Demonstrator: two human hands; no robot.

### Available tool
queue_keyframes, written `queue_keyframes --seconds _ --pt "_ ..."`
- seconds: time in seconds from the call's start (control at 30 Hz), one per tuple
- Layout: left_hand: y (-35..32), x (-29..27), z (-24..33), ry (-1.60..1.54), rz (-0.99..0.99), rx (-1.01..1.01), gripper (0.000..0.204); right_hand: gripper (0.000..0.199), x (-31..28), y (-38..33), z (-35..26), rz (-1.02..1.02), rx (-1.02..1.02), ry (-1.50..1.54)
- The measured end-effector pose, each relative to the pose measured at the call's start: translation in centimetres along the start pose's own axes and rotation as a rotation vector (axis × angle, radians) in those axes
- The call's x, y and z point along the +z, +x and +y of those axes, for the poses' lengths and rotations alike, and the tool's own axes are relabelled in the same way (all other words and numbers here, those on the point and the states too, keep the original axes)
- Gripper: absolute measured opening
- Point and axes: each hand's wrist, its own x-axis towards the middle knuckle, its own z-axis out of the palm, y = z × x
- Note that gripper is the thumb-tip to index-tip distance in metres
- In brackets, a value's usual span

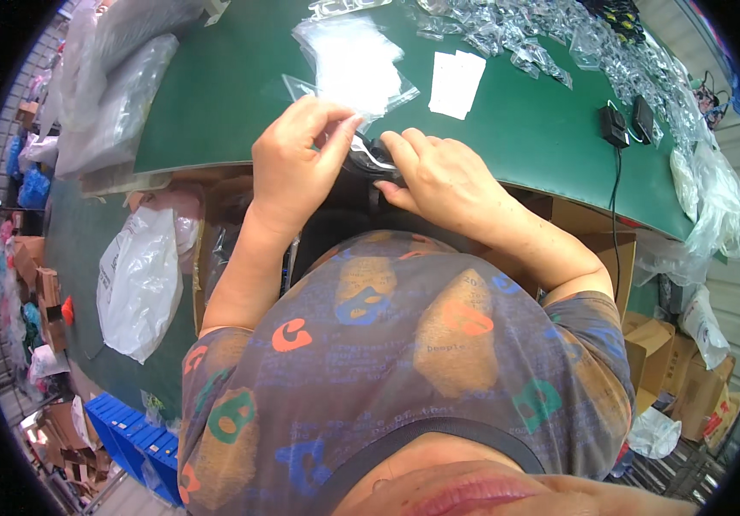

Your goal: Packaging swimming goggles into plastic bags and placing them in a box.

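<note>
Green bench curving across the upper picture, landmark for the rest. Along its far right edge, a heaped drift of small clear packets, glinting, contents too small to tell. Left of the bench, large grey-clear plastic bags slumped against its end; below these, off the bench's near left corner, a white plastic bag lying crumpled. Under the bench's near edge to the right, brown cardboard boxes, partly cut off by the rim. On the bench top near the middle, a loose stack of clear flat pouches; just right of that, a white rectangular card, blank from here. Further right on the bench, two small black blocks with a black cable trailing over the near edge.

At the bench's near edge, middle: a small dark object in clear wrapping, mostly hidden between the hands, kind not readable. Left hand pinching the clear film at the object's upper left, thumb and fingers closed together. Right hand clamped over the object's right side, fingers curled on it. Lower picture filled by a patterned shirt, hiding the bench's underside.
</note>
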Motion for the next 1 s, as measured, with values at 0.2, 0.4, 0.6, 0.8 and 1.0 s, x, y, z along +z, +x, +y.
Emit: queue_keyframes --seconds 0.2,0.4,0.6,0.8,1.0 --pt "-1.1 0.2 0.8 0.188 -0.003 0.350 0.009 0.036 1.7 1.1 2.1 -0.164 0.318 0.605" --pt "-1.4 0.5 -0.4 0.166 0.095 0.375 0.013 0.049 5.7 1.1 1.2 -0.107 0.354 2.318" --pt "-2.9 1.2 -1.4 -0.083 0.071 0.175 0.012 0.046 6.3 2.4 0.6 0.074 0.189 1.949" --pt "-3.3 1.7 -2.0 -0.015 0.153 0.241 0.014 0.036 4.0 1.9 0.5 0.106 0.353 1.006" --pt "-3.6 2.0 -1.6 0.132 -0.058 0.489 0.017 0.042 4.9 2.0 1.4 0.229 0.294 0.776"
